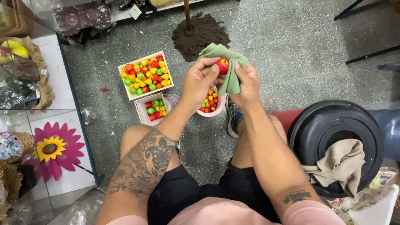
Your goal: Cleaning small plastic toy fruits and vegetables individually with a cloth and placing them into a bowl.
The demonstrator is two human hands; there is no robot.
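My left hand pinches a small red apple-shaped fruit between thumb and fingers. My right hand grips a green cloth that wraps round the fruit's right side and drapes down. Both hands are held together over a pink bowl of small red, yellow and green fruits on the floor. Just left of my hands lie a cream square box and a smaller pinkish box, both filled with the same little fruits.
A brown mop head rests on the speckled floor behind my hands. A black round drum with a beige rag stands at my right. A glass shelf with a pink flower decoration and baskets lines the left.
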